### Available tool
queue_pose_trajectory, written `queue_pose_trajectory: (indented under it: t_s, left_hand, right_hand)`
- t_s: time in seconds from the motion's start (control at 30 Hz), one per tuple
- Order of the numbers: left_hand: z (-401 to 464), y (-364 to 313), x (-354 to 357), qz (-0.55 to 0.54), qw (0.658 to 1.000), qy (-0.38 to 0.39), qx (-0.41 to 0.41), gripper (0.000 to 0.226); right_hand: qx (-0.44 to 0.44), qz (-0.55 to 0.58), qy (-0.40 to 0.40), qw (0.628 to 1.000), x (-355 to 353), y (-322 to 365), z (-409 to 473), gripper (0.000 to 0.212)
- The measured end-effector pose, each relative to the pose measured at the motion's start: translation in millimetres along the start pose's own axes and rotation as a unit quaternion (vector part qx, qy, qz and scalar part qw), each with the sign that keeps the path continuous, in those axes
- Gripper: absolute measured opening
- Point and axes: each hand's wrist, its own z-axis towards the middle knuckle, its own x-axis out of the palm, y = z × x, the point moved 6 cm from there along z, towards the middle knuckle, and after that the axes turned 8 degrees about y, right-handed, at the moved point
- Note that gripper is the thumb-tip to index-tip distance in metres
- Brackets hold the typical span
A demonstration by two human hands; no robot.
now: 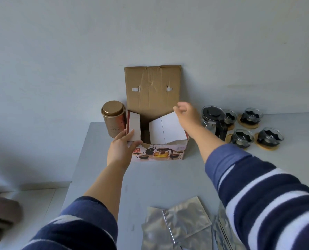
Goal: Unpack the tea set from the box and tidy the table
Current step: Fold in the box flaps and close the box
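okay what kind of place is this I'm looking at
Probably a room at home: a plain grey table against a bare wall, with a tea set box, a tea tin and glass cups.

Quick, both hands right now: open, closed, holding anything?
Left hand: closed on the box's left flap.
Right hand: loosely curled, empty, above the box's right flap.

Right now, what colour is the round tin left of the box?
Coppery gold tin with a matching lid, seen in the head view.
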Motion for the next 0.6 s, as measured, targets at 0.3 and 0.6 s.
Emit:
queue_pose_trajectory:
  t_s: [0.3,0.6]
  left_hand:
    - [1,5,3,-0.031,0.999,-0.021,-0.007,0.055]
    - [20,-16,-1,-0.044,0.999,-0.015,-0.008,0.062]
  right_hand:
    - [0.084,0.117,0.055,0.988,-2,15,43,0.063]
    - [0.031,0.086,0.092,0.992,-8,10,-16,0.095]
